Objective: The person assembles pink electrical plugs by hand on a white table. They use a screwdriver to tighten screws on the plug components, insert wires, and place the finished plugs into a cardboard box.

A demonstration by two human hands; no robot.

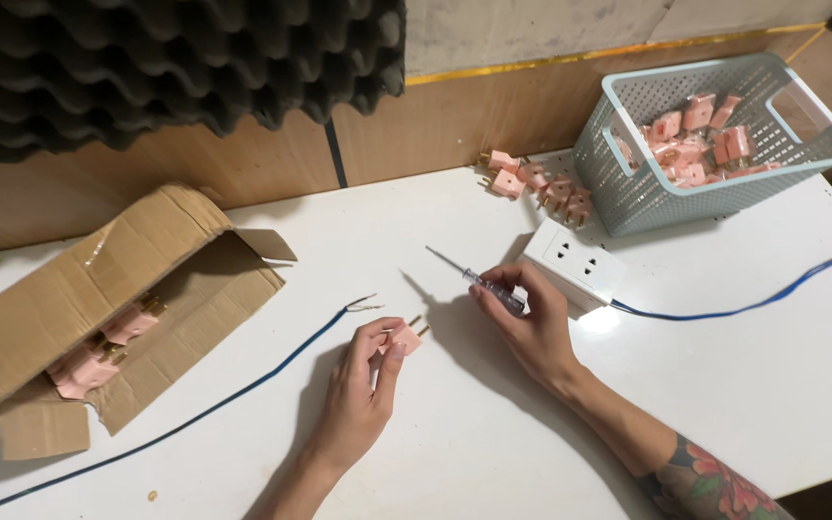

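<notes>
On the white desk (493, 453) the left hand (363, 390) is closed on a small pink plug (404, 337), which it holds between thumb and fingertips, just above the desk surface. The two brass pins of the plug point to the right and away from the palm. The right hand (532, 323) is clamped on a thin screwdriver (479, 279) with a clear handle; its metal tip points up and to the left, a little apart from the plug.

The plug looks light, stiff and made of hard plastic, so I judge it will not bend, but it is small and smooth and may slip. It is best taken by its flat sides, leaving the pins free. The screwdriver is also light and rigid, and it is held near the handle end.

Near the left hand lies a blue cable (243, 395) with bare wire ends just beside the plug. Behind the right hand stands a white socket block (575, 262) with its own blue cable (753, 303) going to the right. An open cardboard box (69, 299) on the left holds more pink plugs, and a grey-green basket (825, 144) at the back right holds many others; some loose plugs (541, 185) lie beside it
</notes>
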